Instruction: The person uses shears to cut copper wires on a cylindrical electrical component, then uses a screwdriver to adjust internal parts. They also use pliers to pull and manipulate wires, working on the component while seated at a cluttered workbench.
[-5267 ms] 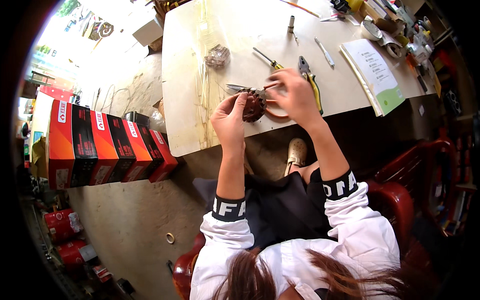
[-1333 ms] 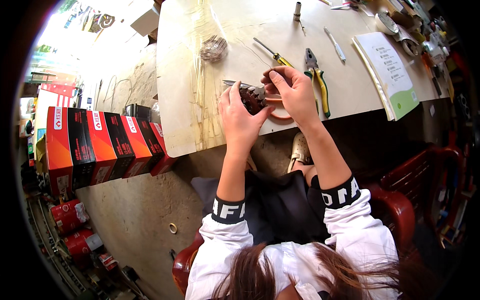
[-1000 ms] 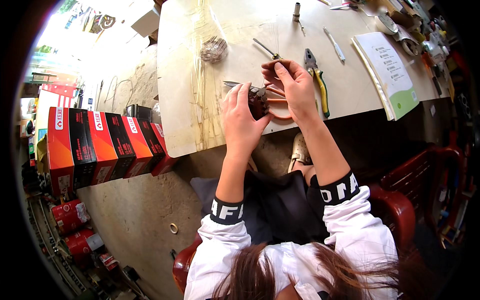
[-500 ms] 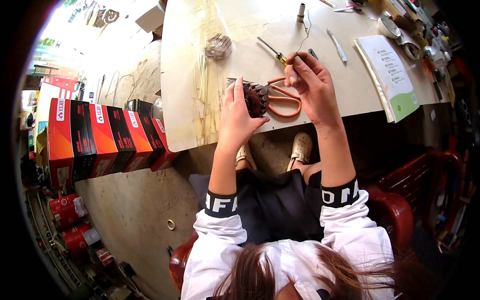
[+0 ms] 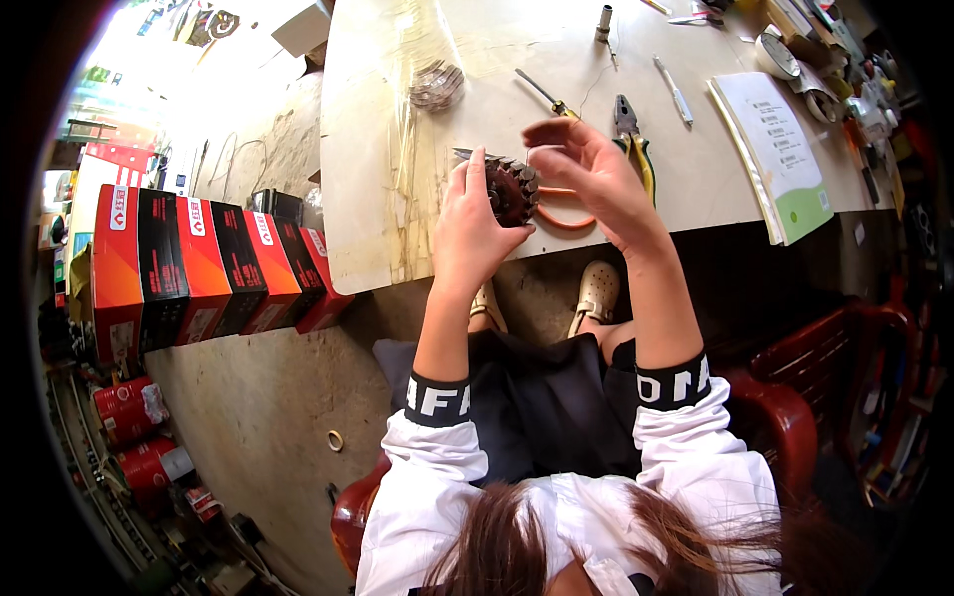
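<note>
My left hand [image 5: 469,217] is closed around a toothed motor stator core [image 5: 511,195] with a dark red inside, holding it at the table's near edge. Just right of it, my right hand [image 5: 591,177] hovers with its fingers bent toward the core. Those fingertips are blurred, and I cannot tell whether they pinch anything. A thin wire [image 5: 596,81] runs from a small metal tube [image 5: 603,24] down behind this hand. Orange-handled scissors [image 5: 566,221] lie partly hidden beneath the hands, their blade tip [image 5: 462,153] showing left of the core.
Pliers [image 5: 630,139] and a screwdriver [image 5: 542,91] lie beyond my right hand. A stack of dark ring-shaped laminations [image 5: 435,85] sits farther back on the table [image 5: 368,139]. A pen [image 5: 673,91] and a booklet [image 5: 770,149] are to the right. Red-and-black boxes [image 5: 159,268] stand at left.
My right hand has moved left and down toward the core, away from where it pinched the wire. The pliers have come into fuller view. My left hand still holds the core.
</note>
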`<state>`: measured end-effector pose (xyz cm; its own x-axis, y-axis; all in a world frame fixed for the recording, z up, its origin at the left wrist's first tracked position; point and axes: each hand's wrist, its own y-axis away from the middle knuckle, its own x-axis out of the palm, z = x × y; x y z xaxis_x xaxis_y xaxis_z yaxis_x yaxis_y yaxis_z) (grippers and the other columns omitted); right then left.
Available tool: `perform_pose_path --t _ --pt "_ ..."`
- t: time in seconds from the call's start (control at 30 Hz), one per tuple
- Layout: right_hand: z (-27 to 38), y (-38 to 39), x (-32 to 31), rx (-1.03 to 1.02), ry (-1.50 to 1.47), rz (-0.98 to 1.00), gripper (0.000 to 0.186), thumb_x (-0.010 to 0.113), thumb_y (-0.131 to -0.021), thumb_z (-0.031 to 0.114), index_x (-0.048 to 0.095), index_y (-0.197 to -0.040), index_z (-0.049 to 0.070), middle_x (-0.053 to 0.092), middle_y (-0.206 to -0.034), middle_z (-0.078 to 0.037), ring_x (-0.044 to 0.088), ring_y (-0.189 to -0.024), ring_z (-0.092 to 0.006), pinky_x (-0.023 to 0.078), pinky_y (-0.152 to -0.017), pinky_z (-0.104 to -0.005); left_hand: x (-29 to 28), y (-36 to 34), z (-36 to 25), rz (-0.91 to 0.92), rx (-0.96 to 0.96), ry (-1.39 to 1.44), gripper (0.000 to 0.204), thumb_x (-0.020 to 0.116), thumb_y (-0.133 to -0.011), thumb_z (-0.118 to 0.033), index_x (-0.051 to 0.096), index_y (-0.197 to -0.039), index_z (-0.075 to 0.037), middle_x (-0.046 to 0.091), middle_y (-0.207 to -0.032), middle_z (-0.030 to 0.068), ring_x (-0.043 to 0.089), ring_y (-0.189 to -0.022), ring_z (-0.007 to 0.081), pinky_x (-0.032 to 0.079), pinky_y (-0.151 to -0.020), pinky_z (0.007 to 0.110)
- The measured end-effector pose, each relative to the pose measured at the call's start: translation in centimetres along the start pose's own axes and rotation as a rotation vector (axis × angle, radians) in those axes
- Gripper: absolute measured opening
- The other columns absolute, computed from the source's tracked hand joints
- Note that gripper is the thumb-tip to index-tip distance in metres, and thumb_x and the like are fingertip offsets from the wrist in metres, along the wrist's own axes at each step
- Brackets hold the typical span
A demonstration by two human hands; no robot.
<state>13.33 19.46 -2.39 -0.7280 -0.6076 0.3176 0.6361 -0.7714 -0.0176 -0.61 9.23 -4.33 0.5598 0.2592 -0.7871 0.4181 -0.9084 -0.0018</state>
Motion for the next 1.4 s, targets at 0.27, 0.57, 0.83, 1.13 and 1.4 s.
perform_pose_path --t 0.27,0.57,0.83,1.13,1.4 --pt "-1.5 0.0 0.7 0.021 0.256 0.053 0.020 0.060 -0.097 0.011 0.068 -0.099 -0.006 0.071 -0.088 -0.007 0.066 -0.079 -0.0110 0.054 -0.073 -0.0254 0.4 -0.2 -0.3 -0.057 -0.050 -0.048 0.101 0.090 -0.057 -0.029 0.041 -0.142 -0.004 0.053 -0.131 0.0148 0.059 -0.113 0.0341 0.052 -0.090 0.042" --pt "-0.5 0.8 -0.6 0.108 0.139 -0.058 0.022 0.055 -0.099 0.013 0.065 -0.094 -0.006 0.068 -0.082 -0.006 0.065 -0.077 -0.0107 0.055 -0.071 -0.0255 0.9 -0.7 1.2 -0.151 -0.079 0.240 0.083 0.089 -0.059 -0.038 0.055 -0.122 0.005 0.062 -0.112 0.0212 0.062 -0.104 0.0345 0.051 -0.088 0.041" --pt "0.1 0.2 -1.6 0.023 -0.127 -0.379 0.022 0.051 -0.102 0.014 0.062 -0.094 -0.004 0.067 -0.083 -0.008 0.069 -0.081 -0.0159 0.057 -0.079 -0.0280 0.9 0.1 1.4 -0.119 0.042 0.294 0.083 0.088 -0.058 -0.024 0.051 -0.128 0.001 0.059 -0.120 0.0179 0.060 -0.109 0.0321 0.049 -0.094 0.039" --pt "1.5 0.3 -2.4 -0.175 -0.381 -0.320 0.021 0.051 -0.102 0.015 0.061 -0.097 -0.003 0.068 -0.090 -0.012 0.070 -0.095 -0.0257 0.058 -0.089 -0.0347 1.8 1.7 -1.2 -0.221 0.174 -0.012 0.085 0.080 -0.061 -0.010 0.045 -0.138 -0.009 0.050 -0.135 0.0134 0.051 -0.122 0.0341 0.047 -0.099 0.041" --pt "1.5 0.8 -1.2 -0.080 0.040 -0.237 0.060 0.076 -0.087 0.021 0.045 -0.132 -0.004 0.047 -0.136 -0.015 0.050 -0.121 -0.0190 0.049 -0.096 -0.0299 0.3 2.2 -2.4 -0.462 0.316 0.020 0.089 0.082 -0.061 -0.008 0.043 -0.141 -0.009 0.050 -0.135 0.0158 0.051 -0.121 0.0359 0.046 -0.099 0.042"
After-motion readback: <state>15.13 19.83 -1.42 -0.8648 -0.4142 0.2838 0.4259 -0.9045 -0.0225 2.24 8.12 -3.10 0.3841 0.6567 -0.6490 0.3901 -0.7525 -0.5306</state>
